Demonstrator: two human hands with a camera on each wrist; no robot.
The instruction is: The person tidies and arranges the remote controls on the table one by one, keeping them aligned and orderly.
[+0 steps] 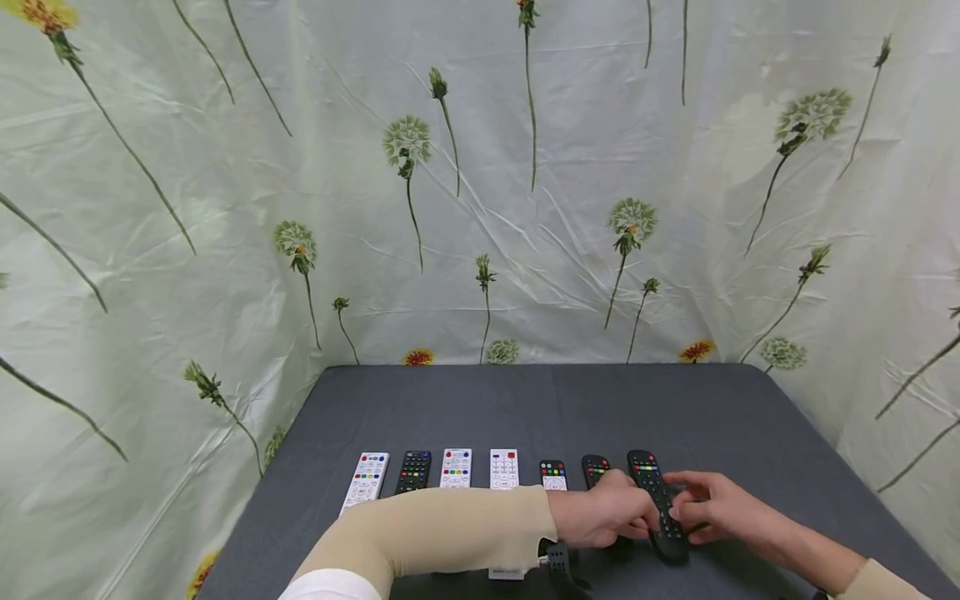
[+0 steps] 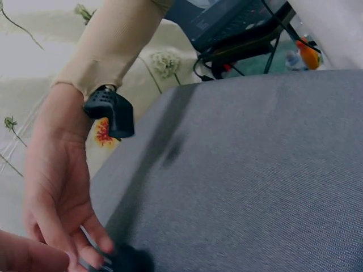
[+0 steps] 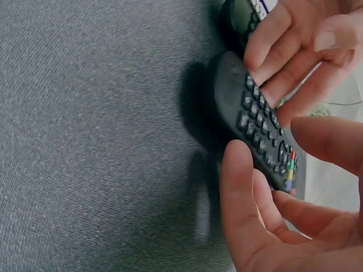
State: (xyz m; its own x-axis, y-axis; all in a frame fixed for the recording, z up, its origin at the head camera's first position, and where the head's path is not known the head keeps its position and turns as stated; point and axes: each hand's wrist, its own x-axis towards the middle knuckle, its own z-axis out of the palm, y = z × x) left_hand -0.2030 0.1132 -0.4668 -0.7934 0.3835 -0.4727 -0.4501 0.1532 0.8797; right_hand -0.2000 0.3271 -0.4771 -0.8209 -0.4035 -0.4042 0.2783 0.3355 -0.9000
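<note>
A long black remote control point(image 1: 645, 468) lies at the right end of a row of remotes, between both hands. The left hand point(image 1: 603, 508) reaches across from the left, its fingertips at the remote's left side. From the other side the right hand point(image 1: 720, 508) has its fingers along the right edge. In the right wrist view the left hand point(image 3: 300, 39) has its fingers extended by the black remote point(image 3: 227, 90), thumb clear of it. Fingers of the right hand point(image 3: 283, 243) are along the near side there. The left wrist view has the remote point(image 2: 130, 258) mostly cut off.
To the left in the row are a shorter black remote point(image 1: 595, 463), a black-and-white one point(image 1: 553, 479), several white remotes point(image 1: 504, 467) and another black one point(image 1: 414, 468). The left sleeve hides parts of them. Behind the grey table point(image 1: 450, 400) hangs a flowered curtain point(image 1: 337, 208).
</note>
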